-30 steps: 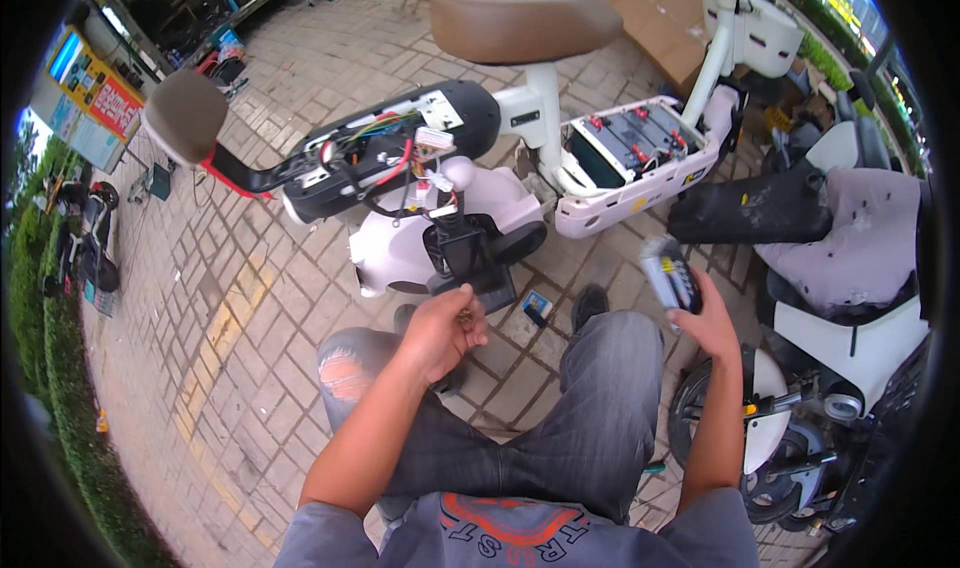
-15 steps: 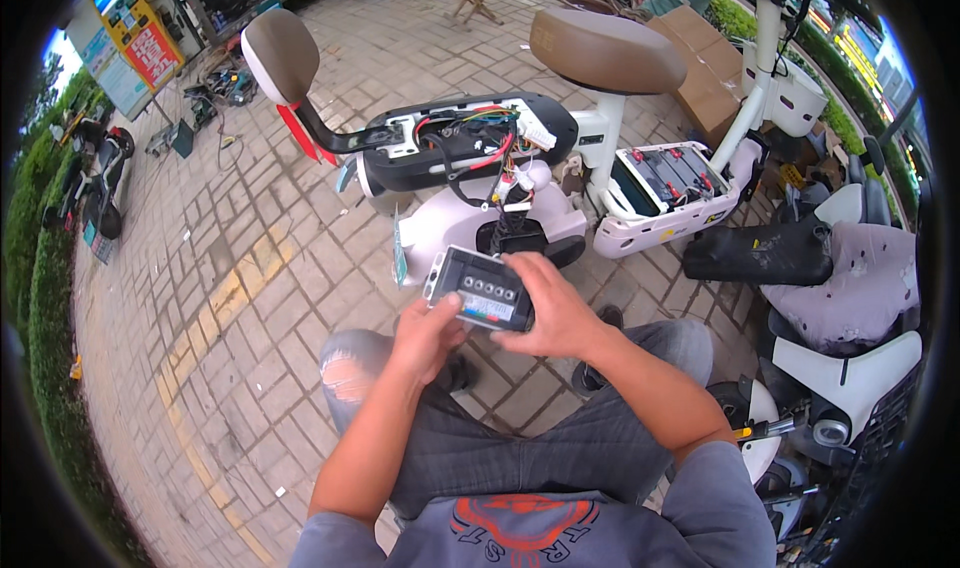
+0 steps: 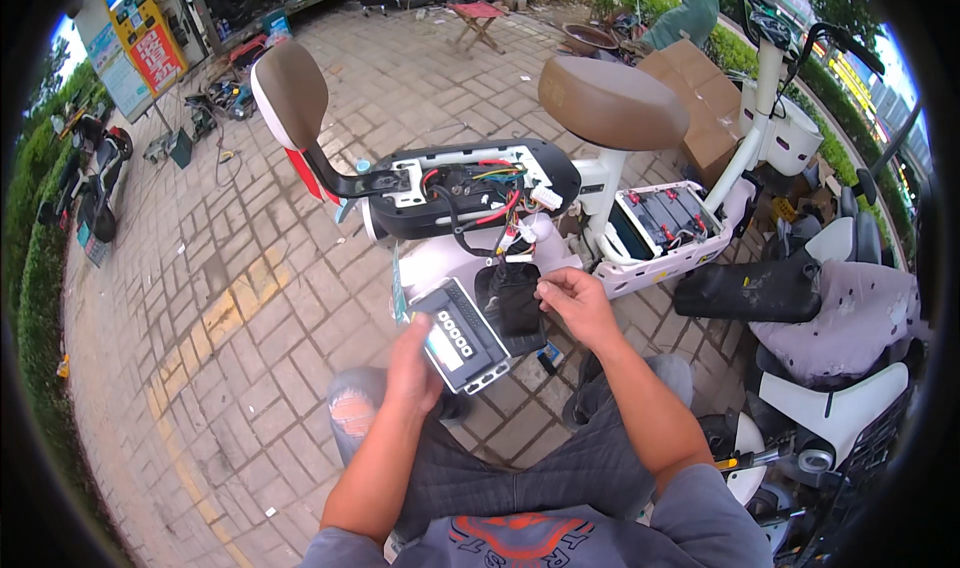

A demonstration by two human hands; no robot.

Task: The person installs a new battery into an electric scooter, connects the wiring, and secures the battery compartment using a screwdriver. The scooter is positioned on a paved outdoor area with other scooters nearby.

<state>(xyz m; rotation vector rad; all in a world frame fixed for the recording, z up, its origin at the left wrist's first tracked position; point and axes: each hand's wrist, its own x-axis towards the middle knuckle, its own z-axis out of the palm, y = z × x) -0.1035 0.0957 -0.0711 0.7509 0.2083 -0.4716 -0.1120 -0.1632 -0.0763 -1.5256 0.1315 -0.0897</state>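
My left hand (image 3: 410,366) grips a motor controller (image 3: 457,336), a flat box with a dark face, a row of round terminals and a silver slotted metal edge. It is tilted, and my thumb lies over its left side. My right hand (image 3: 578,306) is closed in a pinch beside a black part (image 3: 516,303) under the scooter's rear; what the fingertips hold, if anything, I cannot make out. Just beyond stands a pale electric scooter (image 3: 592,193) with its rear deck open, loose coloured wires (image 3: 500,178) and white connectors (image 3: 518,236) hanging toward me.
Red-terminal batteries (image 3: 665,218) sit in the scooter's floor compartment. A brown saddle (image 3: 612,105) and backrest (image 3: 290,93) rise above it. To the right lie a black seat-like piece (image 3: 745,290) and white panels (image 3: 835,393). A cardboard box (image 3: 695,108) stands behind.
My right hand has let go of the controller and moved right to the black part. The left hand keeps the controller, now turned and held lower left. The view has tilted up.
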